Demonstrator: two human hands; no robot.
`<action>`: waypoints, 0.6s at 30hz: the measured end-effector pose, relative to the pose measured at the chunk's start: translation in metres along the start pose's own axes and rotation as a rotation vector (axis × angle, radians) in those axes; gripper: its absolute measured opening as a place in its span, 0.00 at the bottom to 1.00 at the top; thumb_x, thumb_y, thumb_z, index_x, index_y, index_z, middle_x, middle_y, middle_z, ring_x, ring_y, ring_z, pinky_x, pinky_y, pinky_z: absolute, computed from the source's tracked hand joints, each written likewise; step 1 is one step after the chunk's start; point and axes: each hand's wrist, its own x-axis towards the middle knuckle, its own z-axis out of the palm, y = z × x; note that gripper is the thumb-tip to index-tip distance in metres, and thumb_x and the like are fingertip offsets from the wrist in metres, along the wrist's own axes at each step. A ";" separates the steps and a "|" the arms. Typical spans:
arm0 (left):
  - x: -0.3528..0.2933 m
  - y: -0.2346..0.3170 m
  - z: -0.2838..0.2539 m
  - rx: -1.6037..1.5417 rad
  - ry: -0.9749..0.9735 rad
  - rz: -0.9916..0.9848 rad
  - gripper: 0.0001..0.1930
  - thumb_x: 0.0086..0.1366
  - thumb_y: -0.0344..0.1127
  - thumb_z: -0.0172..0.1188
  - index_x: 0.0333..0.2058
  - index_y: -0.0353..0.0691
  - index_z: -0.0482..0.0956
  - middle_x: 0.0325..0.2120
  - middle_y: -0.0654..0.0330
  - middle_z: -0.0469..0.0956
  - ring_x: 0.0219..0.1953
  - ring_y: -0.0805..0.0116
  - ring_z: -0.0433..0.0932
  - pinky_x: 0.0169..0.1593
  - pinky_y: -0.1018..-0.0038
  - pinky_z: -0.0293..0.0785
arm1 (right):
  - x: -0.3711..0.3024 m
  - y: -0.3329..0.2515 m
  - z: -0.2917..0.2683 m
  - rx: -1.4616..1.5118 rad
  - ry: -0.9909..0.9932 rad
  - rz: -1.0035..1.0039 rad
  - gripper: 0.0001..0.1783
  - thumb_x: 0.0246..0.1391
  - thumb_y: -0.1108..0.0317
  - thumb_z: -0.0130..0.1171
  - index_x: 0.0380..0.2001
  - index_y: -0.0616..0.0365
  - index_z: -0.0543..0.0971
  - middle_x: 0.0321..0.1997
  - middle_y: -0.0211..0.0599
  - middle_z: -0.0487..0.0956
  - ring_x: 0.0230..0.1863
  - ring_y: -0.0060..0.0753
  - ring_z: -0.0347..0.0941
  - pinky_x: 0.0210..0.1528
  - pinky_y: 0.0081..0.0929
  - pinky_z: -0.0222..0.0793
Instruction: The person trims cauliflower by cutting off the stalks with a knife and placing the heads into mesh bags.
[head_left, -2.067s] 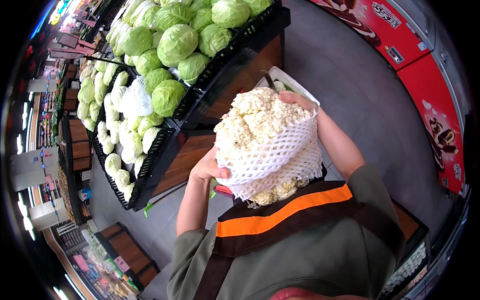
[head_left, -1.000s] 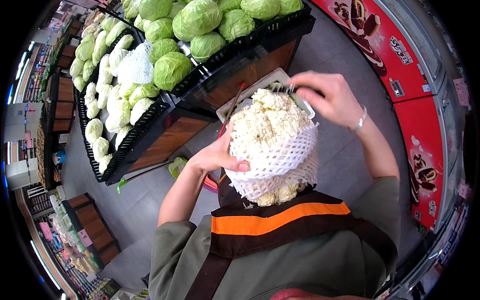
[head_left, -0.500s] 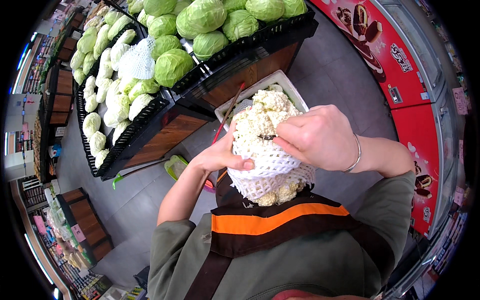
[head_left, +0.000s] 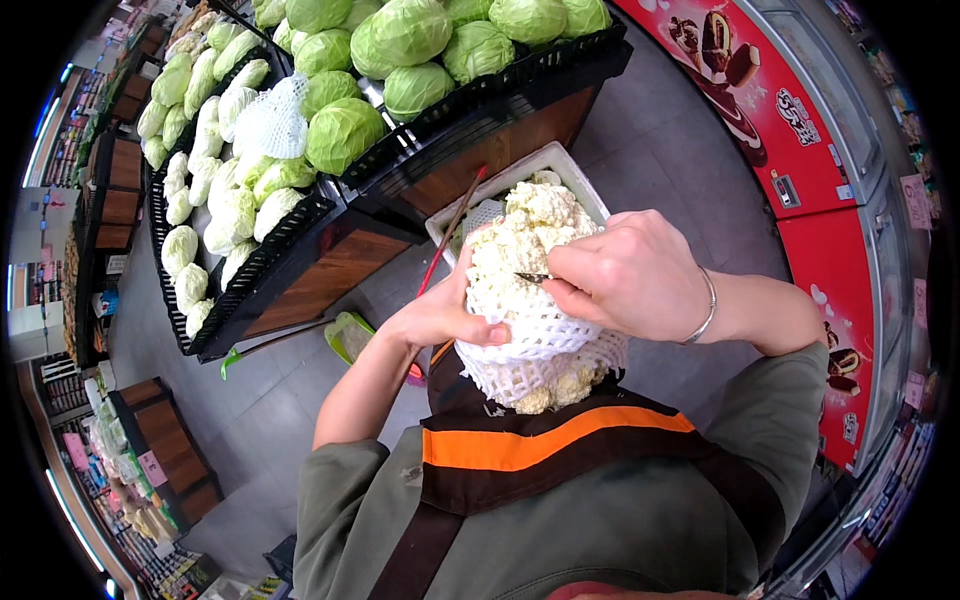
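Note:
A pale cauliflower (head_left: 522, 238) is held up in front of my apron, its lower part wrapped in a white foam net (head_left: 545, 335). My left hand (head_left: 445, 318) grips its left side, thumb lying across the net's edge. On the right, my right hand (head_left: 630, 275) pinches a small knife (head_left: 532, 277), whose short dark blade rests against the florets. Its handle is hidden in my fingers. More florets (head_left: 560, 388) show at the bottom of the net, close to the apron (head_left: 550, 437).
Beyond the cauliflower a white foam box (head_left: 580, 180) stands on the floor, a thin red stick (head_left: 447, 232) beside it. Black-rimmed display stands hold green cabbages (head_left: 345, 135) and napa cabbages (head_left: 232, 220) at the far left. A red freezer (head_left: 828, 290) runs along the right.
The knife's blade has slid slightly left over the florets, with more of it showing past my right fingertips. My left hand keeps its grip.

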 end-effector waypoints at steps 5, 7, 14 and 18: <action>-0.001 -0.001 0.000 0.002 -0.004 0.005 0.63 0.38 0.37 0.74 0.67 0.40 0.35 0.61 0.55 0.57 0.64 0.63 0.55 0.66 0.66 0.50 | -0.002 0.008 -0.006 -0.100 -0.020 0.090 0.13 0.45 0.65 0.62 0.15 0.54 0.70 0.12 0.34 0.71 0.16 0.41 0.71 0.20 0.35 0.66; -0.001 -0.002 0.001 -0.016 -0.013 0.034 0.63 0.38 0.37 0.74 0.66 0.40 0.35 0.61 0.54 0.57 0.64 0.63 0.55 0.66 0.66 0.50 | -0.003 0.000 -0.011 0.003 -0.065 0.082 0.12 0.45 0.64 0.61 0.15 0.54 0.71 0.12 0.35 0.72 0.16 0.42 0.71 0.20 0.35 0.66; 0.001 0.002 0.004 0.051 -0.011 0.028 0.63 0.39 0.37 0.74 0.66 0.40 0.35 0.61 0.54 0.57 0.64 0.63 0.55 0.66 0.66 0.50 | 0.001 0.000 -0.007 -0.072 -0.098 0.094 0.12 0.45 0.64 0.61 0.16 0.55 0.72 0.13 0.37 0.73 0.16 0.43 0.71 0.19 0.36 0.66; 0.000 0.001 0.005 0.044 -0.016 0.023 0.62 0.39 0.37 0.74 0.66 0.40 0.35 0.60 0.54 0.58 0.64 0.64 0.55 0.66 0.66 0.50 | 0.003 -0.002 -0.020 -0.032 -0.093 0.128 0.12 0.44 0.64 0.61 0.16 0.56 0.72 0.13 0.37 0.73 0.16 0.43 0.72 0.19 0.36 0.67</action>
